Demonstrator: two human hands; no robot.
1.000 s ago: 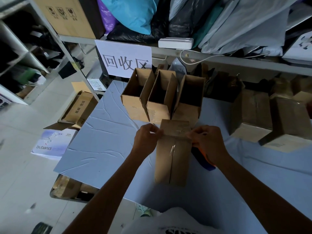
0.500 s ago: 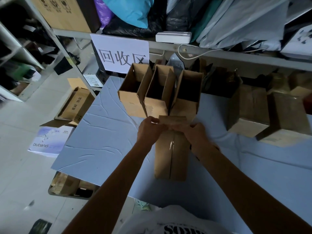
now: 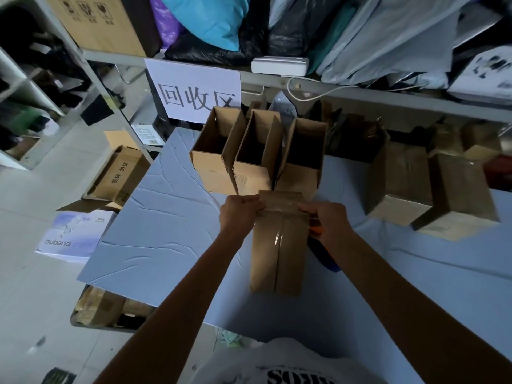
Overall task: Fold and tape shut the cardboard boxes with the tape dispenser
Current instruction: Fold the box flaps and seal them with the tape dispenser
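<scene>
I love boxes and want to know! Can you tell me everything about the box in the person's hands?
The cardboard box is brown, long and narrow, and lies flat on the blue-grey table cover. Its flaps are folded shut, and shiny clear tape runs down the middle seam on top. The left hand and the right hand grip its far corners, just in front of three open boxes.

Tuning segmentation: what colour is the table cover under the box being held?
The table cover is plain light blue-grey and wrinkled; the head view shows it.
</scene>
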